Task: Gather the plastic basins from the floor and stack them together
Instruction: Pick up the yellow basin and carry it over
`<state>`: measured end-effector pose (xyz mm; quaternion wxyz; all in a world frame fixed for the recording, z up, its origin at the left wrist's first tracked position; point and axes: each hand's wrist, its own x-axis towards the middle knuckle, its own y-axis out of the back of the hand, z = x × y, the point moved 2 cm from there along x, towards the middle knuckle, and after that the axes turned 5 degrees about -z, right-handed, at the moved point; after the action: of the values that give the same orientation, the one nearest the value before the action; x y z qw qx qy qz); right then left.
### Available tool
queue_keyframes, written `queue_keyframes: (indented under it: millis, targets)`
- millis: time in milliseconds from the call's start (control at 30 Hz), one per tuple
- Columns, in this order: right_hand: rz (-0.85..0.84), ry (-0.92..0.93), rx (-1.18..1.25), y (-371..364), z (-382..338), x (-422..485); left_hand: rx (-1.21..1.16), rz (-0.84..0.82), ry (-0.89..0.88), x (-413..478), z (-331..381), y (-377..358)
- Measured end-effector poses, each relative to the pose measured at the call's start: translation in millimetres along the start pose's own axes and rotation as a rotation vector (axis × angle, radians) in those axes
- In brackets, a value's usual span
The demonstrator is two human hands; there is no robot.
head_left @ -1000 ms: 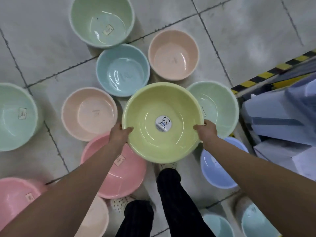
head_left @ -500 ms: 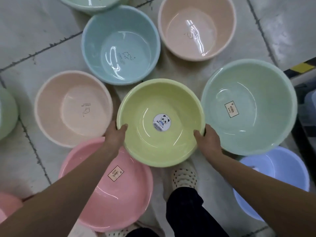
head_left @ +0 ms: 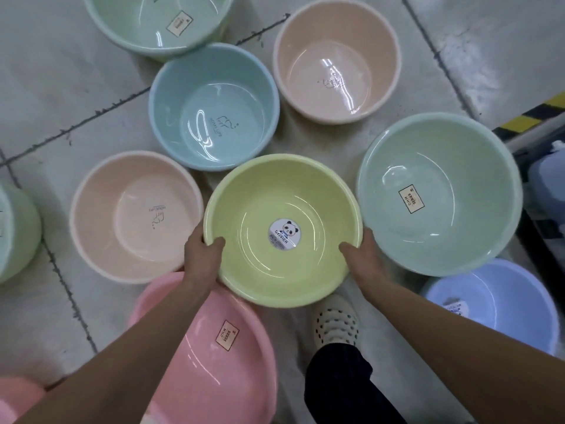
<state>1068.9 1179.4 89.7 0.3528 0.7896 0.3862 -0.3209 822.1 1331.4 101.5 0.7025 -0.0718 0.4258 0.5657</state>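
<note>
With both the left hand (head_left: 203, 255) and right hand (head_left: 365, 258) pinching opposite rims of the yellow basin (head_left: 282, 231) held above the floor (head_left: 61, 87), keep it level and centre it over the mint basin (head_left: 440, 194) before lowering.

The setting is appearing to be a warehouse or stockroom. New basins are lying spread over a grey tiled floor (head_left: 61, 96), several bearing retail labels: a panda sticker (head_left: 284, 233) between the hands, a series tag (head_left: 411, 199) beyond the right hand (head_left: 363, 258). Black-and-yellow hazard tape (head_left: 532, 116) is running farther right.
</note>
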Motion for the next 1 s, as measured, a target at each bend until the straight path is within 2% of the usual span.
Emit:
queue_keyframes:
  millis: [100,300,467,567,733,867,1000]
  targets:
    - [0.004,-0.001,-0.019,19.8,-12.7,-22.9,0.011,-0.027,-0.053,-27.9,22.9,8.1]
    - [0.064,0.005,0.185,64.7,-35.0,-94.7,0.035,-0.065,-0.093,-96.3,69.9,14.0]
    - [0.158,0.007,0.234,134.7,2.4,-173.9,0.104,-0.189,-0.165,-174.6,96.6,-9.7]
    - [0.217,-0.046,0.269,183.2,46.0,-216.2,0.166,-0.340,-0.235,-223.2,100.8,-43.1]
    - [0.386,-0.178,0.317,268.9,131.0,-253.1,0.342,-0.560,-0.185,-276.5,74.3,-132.1]
    - [0.452,-0.220,0.277,323.5,192.3,-247.8,0.402,-0.569,-0.188,-297.5,49.1,-213.1]
    - [0.429,-0.194,0.229,361.2,237.2,-211.6,0.423,-0.569,-0.237,-292.8,20.9,-280.9]
